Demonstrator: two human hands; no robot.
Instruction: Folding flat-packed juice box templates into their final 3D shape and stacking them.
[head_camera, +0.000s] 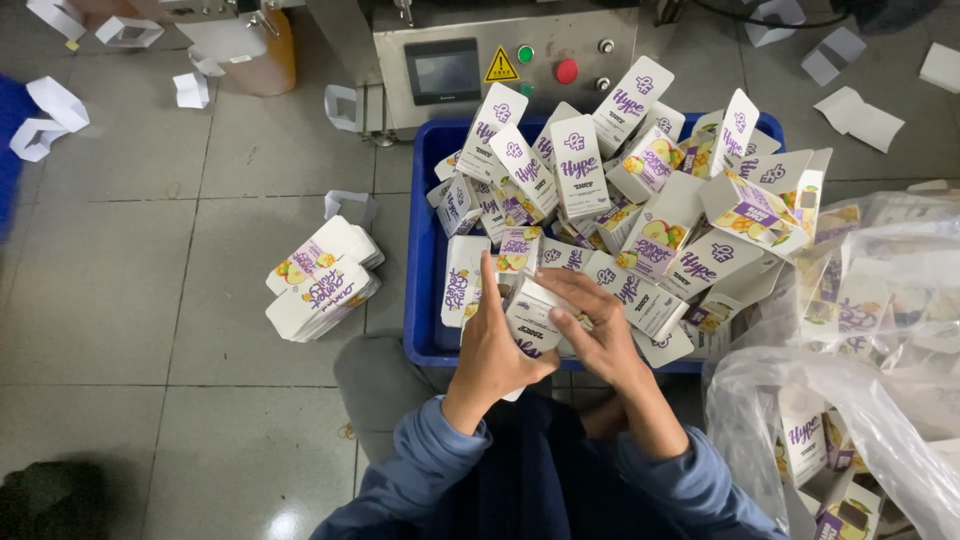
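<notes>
A small white carton (530, 318) with purple print, partly folded, is held upright between both hands just above the blue bin's near edge.

A white carton (530, 318) with purple lettering is seen at the centre. The crate (424, 250) behind it is deep blue and is filled with white cartons (640, 190) marked in purple, with yellow and green fruit patterns. At nine o'clock, a stack of flat cartons (322, 278) is coloured the same. The floor (130, 270) is tiled in dull grey. At twelve o'clock, a silver-grey machine panel (520, 60) is marked by a green button (525, 54), a red button (566, 71) and a yellow triangle. The sleeves (420, 480) are slate blue. At four o'clock, a clear plastic bag (880, 400) is tinted whitish.
</notes>
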